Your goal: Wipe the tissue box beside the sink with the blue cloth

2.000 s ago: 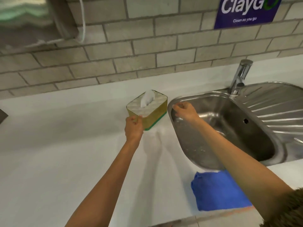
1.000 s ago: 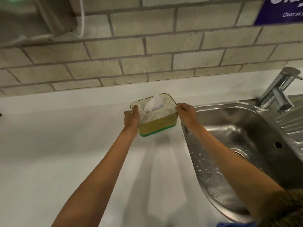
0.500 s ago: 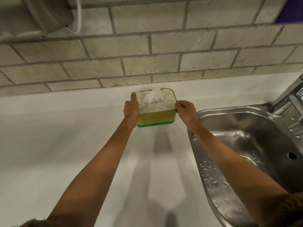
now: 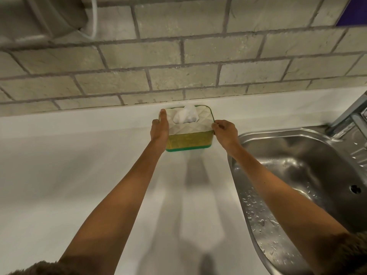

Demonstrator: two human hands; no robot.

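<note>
Two bare hands grip one tissue box [image 4: 188,133] in the head view, one at each end. The left hand [image 4: 159,128] lies flat against the box's left side, its thumb reaching up along the top edge near the far corner. The right hand [image 4: 225,131] is curled over the right top edge, fingers pinched on the rim. Both hands are closed on the box, with the box's full width between them. The box sits at the back of the white counter [image 4: 69,185], close to the brick wall [image 4: 178,56], just left of the steel sink [image 4: 297,175]; whether its base rests on the counter or is slightly lifted I cannot tell. Its top is white with a quilted pattern, its front is yellow, and a green band runs along the bottom. A white tissue [image 4: 186,117] stands out of the opening on top. Water drops spot the sink's near wall, and part of a tap [image 4: 349,118] shows at the right edge. Both forearms stretch forward, with brown fuzzy sleeves [image 4: 353,253] at the bottom corners.
</note>
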